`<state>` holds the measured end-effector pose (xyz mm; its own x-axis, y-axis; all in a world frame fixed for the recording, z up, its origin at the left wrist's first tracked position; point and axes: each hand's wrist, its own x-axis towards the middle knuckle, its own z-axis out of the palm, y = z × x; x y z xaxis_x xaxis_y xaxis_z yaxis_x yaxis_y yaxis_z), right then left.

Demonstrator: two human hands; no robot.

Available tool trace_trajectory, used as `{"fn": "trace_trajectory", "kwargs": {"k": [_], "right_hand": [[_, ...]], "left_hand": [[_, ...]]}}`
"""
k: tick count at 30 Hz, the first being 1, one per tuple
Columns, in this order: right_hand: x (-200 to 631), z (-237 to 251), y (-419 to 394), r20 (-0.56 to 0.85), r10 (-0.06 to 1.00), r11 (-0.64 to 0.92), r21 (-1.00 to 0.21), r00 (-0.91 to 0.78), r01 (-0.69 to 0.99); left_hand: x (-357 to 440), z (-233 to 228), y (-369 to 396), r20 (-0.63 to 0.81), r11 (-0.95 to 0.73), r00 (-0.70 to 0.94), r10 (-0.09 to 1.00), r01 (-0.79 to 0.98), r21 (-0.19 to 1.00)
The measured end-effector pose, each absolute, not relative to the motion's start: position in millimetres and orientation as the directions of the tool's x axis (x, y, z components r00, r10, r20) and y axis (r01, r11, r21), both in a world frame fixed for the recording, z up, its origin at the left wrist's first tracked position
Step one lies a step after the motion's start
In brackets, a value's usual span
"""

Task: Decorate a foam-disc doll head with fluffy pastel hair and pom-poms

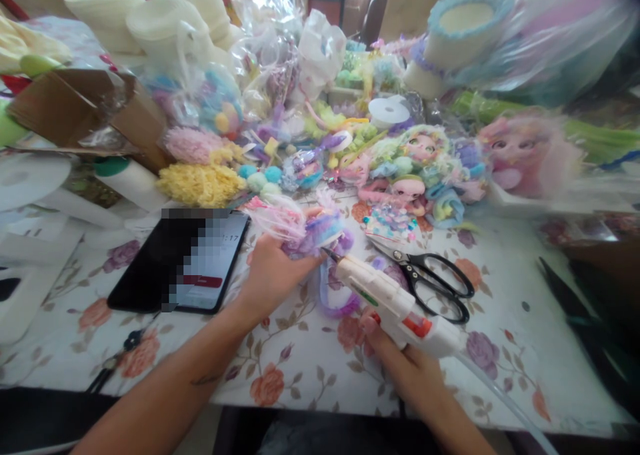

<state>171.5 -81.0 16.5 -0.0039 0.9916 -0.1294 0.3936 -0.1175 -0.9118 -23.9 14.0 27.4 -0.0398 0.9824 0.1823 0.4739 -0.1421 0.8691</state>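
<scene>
My left hand [274,268] is closed on a fluffy purple, blue and pink craft piece [325,232], with pink strands spilling over the fingers. A pale purple fuzzy loop [340,307] hangs below that piece. In my right hand [400,362] is a white hot glue gun [383,292], a finger at its red trigger. Its nozzle points left and meets or nearly meets the fluffy piece; contact is hard to tell. A glue stick [505,398] sticks out of its rear. Black-handled scissors [435,278] lie right beside the gun.
A phone [150,262] lies left of my left arm. Behind are yellow yarn [203,185], pompoms [260,178], doll faces [407,190], a bead packet [390,223] and a cardboard box [90,112]. Dark blades [565,295] lie at the right on the flowered tablecloth [280,348].
</scene>
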Motion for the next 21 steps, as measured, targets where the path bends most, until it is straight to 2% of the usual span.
{"fn": "trace_trajectory", "kwargs": {"k": [5,10,15,21], "right_hand": [[171.4,16.8,-81.3,-0.171,0.984,-0.173,-0.9,0.041,0.4],[171.9,14.7,-81.4,-0.148,0.989,-0.136,-0.919,-0.004,0.371],[172.7,14.1,-80.6,-0.14,0.99,-0.136,-0.917,0.017,0.376],[170.5,18.7,-78.0,-0.094,0.995,-0.08,-0.922,-0.019,0.378]], "left_hand": [[-23.3,28.0,14.5,0.169,-0.102,-0.089,0.982,0.501,0.86],[-22.9,28.5,14.8,0.181,-0.129,-0.06,0.982,0.488,0.863],[-24.6,26.5,14.0,0.146,-0.076,-0.097,0.985,0.514,0.854],[-23.9,26.8,14.7,0.185,-0.124,-0.08,0.979,0.485,0.865]]}}
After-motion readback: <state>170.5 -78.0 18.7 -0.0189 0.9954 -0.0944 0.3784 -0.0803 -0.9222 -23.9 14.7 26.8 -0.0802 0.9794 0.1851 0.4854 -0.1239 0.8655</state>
